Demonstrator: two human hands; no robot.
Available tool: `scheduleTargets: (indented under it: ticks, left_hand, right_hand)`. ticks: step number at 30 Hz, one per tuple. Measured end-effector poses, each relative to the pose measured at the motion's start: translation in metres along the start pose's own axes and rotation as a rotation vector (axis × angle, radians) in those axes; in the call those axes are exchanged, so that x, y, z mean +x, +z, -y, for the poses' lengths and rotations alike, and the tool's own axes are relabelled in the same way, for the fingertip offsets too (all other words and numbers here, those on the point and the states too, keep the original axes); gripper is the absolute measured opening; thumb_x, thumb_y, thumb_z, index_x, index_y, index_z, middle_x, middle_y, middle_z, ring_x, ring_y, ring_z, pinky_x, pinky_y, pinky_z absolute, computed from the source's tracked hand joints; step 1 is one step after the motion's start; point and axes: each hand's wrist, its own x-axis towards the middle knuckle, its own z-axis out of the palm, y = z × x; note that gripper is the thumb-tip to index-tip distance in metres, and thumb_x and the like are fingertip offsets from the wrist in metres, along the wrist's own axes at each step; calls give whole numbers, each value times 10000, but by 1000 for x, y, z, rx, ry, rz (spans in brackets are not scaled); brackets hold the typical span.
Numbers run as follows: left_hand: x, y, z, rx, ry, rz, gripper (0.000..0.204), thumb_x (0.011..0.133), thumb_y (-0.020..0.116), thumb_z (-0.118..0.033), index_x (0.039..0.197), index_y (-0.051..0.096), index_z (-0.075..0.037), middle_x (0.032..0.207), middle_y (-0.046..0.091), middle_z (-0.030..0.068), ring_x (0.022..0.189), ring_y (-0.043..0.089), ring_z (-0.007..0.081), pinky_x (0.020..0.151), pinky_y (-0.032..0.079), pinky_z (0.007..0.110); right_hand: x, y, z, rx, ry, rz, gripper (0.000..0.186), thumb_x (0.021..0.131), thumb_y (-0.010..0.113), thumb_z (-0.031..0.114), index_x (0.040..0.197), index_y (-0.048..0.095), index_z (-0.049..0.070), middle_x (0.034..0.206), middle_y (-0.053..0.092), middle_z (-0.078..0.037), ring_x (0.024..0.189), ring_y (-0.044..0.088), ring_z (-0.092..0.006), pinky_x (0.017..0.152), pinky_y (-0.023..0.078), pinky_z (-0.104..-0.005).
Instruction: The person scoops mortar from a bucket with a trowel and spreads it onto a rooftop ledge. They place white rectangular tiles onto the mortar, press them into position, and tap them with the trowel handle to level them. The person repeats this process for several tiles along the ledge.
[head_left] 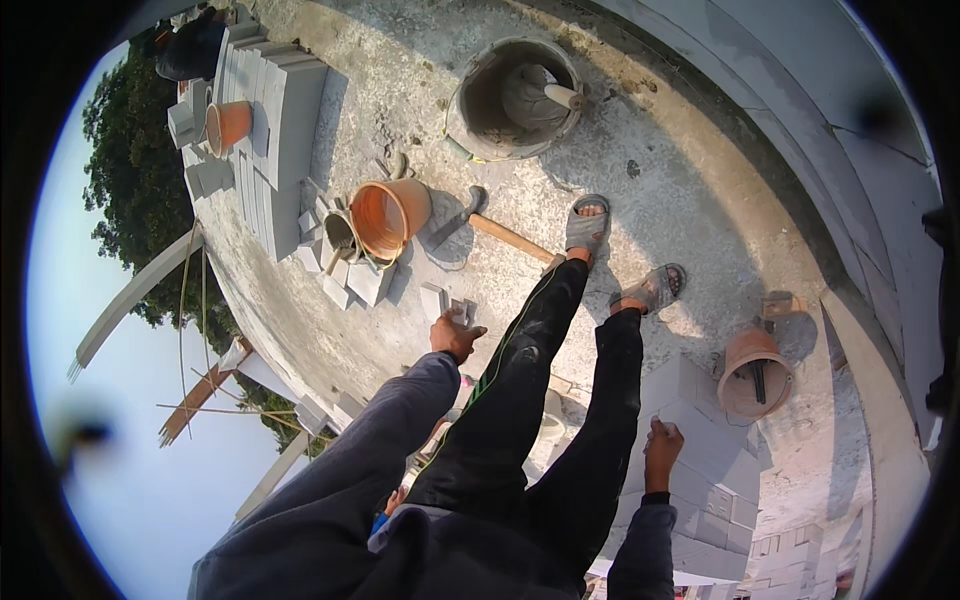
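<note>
My left hand (455, 338) hangs over the rough concrete with its thumb and index finger apart. Close to its fingertips are small grey block pieces (434, 299); I see no grip on them. On the other side, my right hand (662, 452) is curled closed, with nothing showing in it. Pale building blocks (690, 400) are stacked beneath and beside that hand. A wooden handle (515, 240) lies near my sandalled feet, its far end against a foot.
An orange bucket (405, 215) and a smaller grey bucket (340, 232) stand by broken blocks. A mortar tub (470, 135) holds a pale-handled tool. Another orange bucket (752, 350) contains dark tools. A block stack (285, 120) rises near the left edge; a person (190, 48) is beyond.
</note>
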Motion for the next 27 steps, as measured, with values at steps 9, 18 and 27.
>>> scheduleTargets:
  ticks: [9,18,27]
  left_hand:
    - [362,202,44,-397,-143,168,787,975,590,-702,1270,660,25,993,705,156,800,673,305,655,535,474]
    - [480,309,97,-1305,-304,17,556,927,691,-596,1132,675,-80,1013,703,66,857,635,235,793,528,427]
    - [283,211,63,-1100,149,-8,180,925,708,-248,916,604,-101,814,650,46,745,597,171,761,503,358]
  right_hand:
    - [142,103,114,-172,-304,147,314,983,725,224,784,616,6,652,570,-15,521,485,-76,490,399,-288]
    - [169,98,76,-420,-298,76,420,986,732,331,893,634,-66,801,676,-227,720,622,-262,726,500,-451]
    - [92,80,115,-123,-195,164,356,1021,697,333,890,663,3,747,641,-35,613,581,-105,585,493,-305]
